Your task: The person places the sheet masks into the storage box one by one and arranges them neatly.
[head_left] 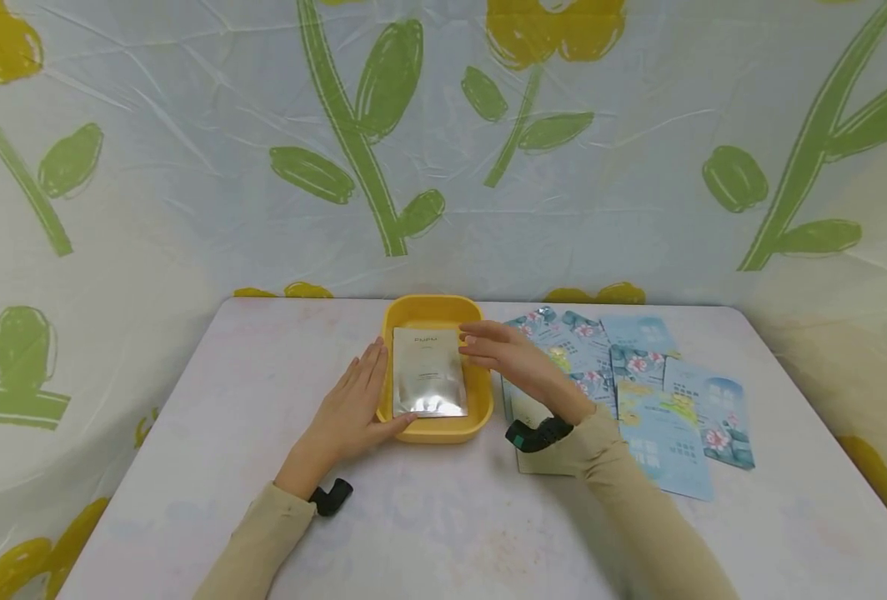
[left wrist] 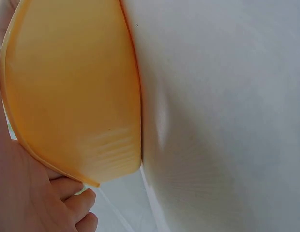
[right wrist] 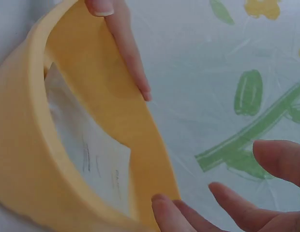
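Observation:
A yellow plastic basin stands on the table with a silvery-cream sachet lying face up inside it. My left hand rests along the basin's left rim, its fingers stretched forward and its thumb over the front left corner. In the left wrist view, that hand touches the rim from outside. My right hand is above the basin's right rim, fingers reaching inward near the sachet's right edge. Those fingers look spread and hold nothing in the right wrist view; whether they touch the rim, I cannot tell.
Several blue floral sachets lie overlapping to the right of the basin. A pale cream sachet sits partly beneath my right wrist. Behind the white table hangs a flower-printed cloth.

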Available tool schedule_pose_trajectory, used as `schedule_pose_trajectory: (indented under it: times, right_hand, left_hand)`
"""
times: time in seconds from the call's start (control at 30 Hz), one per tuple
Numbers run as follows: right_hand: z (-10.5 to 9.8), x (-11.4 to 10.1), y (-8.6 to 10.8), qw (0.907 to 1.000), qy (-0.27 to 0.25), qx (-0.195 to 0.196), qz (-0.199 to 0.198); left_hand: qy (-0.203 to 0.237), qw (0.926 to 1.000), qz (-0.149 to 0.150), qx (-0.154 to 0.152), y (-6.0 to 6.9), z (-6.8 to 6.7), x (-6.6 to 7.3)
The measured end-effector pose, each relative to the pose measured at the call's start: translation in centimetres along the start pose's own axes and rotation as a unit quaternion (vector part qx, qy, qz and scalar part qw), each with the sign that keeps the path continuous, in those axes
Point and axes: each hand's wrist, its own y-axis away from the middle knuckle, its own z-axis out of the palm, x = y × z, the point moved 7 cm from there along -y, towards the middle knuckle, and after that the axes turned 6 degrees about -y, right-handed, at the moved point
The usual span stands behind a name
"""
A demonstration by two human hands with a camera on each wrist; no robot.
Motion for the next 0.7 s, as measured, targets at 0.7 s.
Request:
schedule_pose_trajectory:
  times: [0.7]
  right_hand:
    - [-9.6,-0.1,10.0,0.9821,0.149,0.106,-0.045]
  left_hand:
    - [0.006,1.0000,-0.004,-0.003,-0.1,0.0,-0.1]
